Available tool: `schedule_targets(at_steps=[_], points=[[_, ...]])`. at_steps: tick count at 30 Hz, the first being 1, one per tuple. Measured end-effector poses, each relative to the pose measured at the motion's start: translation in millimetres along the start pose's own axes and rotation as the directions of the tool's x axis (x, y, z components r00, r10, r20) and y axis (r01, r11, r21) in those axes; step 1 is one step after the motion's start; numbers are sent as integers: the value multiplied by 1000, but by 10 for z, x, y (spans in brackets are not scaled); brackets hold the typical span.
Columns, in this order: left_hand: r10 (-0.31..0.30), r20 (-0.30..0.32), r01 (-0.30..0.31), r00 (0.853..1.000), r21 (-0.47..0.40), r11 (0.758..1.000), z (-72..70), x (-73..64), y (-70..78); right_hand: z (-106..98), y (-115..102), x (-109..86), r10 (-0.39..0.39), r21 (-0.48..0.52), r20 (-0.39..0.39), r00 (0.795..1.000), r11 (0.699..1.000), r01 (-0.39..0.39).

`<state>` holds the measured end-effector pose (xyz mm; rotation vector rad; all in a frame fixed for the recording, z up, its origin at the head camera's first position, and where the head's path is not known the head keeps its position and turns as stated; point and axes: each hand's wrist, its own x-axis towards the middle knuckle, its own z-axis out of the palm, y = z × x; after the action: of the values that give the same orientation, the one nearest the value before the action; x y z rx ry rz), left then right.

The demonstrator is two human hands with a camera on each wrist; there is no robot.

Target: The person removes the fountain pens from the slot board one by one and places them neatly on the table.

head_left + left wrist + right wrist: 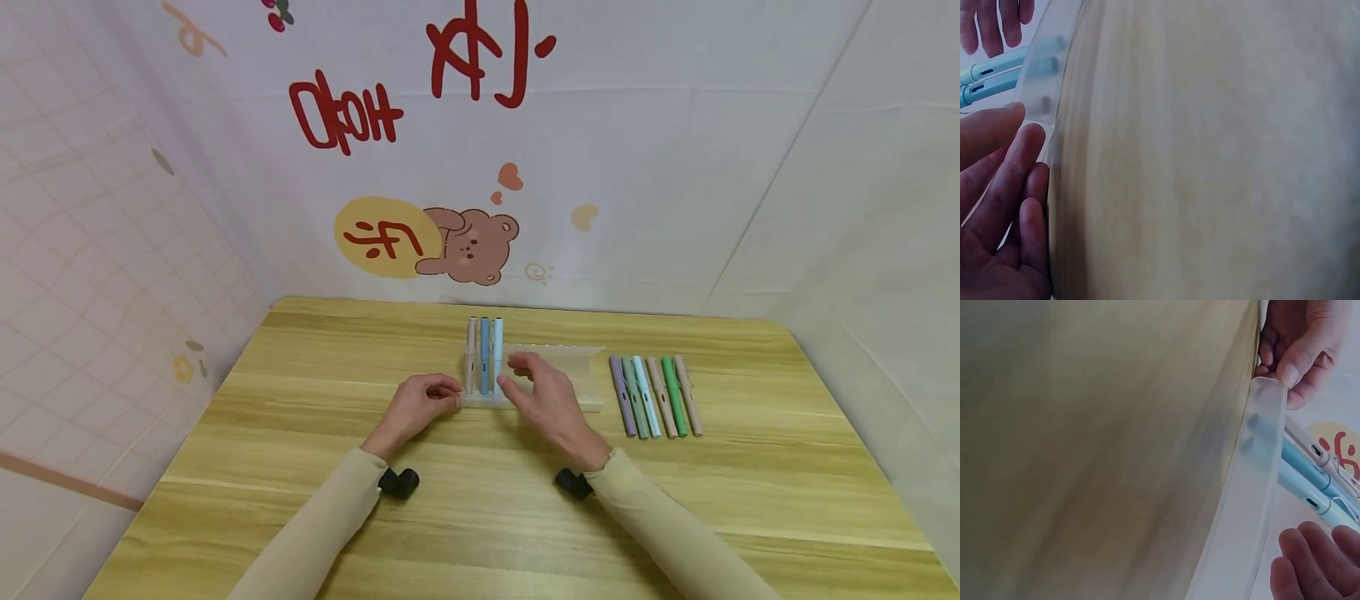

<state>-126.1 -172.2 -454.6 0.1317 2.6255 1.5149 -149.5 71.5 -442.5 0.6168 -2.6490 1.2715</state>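
Note:
A translucent pen case (566, 371) lies open on the table, its front wall (1241, 506) long and frosted. At its left end stand three pens side by side: a pale pink pen (471, 354), a blue pen (485, 354) and a light blue pen (498, 337). My left hand (422, 406) pinches the case's left front corner between thumb and fingers. Just right of the light blue pen is my right hand (553, 404), fingers loosely bent over the case and holding nothing. In the right wrist view, its fingertips (1310, 562) stay apart from the pens.
Right of the case several pens lie in a row on the wooden table (480, 533), among them a purple pen (622, 396), a bright green pen (672, 396) and a beige pen (687, 396). A white printed cloth (637, 167) hangs behind the table.

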Motion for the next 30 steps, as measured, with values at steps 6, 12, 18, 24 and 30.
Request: schedule_targets(at_steps=[6,12,18,24,30], points=[[1,-1,-1,1000,-6,1000,6,4,-12,66,-40,63,24,52,-2,1000,998,-24],[-2,-2,2,1000,-3,1000,8,8,-19,108,-84,115,79,86,-8,997,993,-78],[-1,-1,1,1000,-1,1000,6,6,-7,126,-102,155,92,70,-22,995,993,-91],[1,-4,-1,1000,8,1000,5,5,9,124,-122,177,89,49,-33,995,995,-87],[6,-6,-6,1000,1,1000,8,0,9,136,-126,202,82,14,-47,995,997,-82]])
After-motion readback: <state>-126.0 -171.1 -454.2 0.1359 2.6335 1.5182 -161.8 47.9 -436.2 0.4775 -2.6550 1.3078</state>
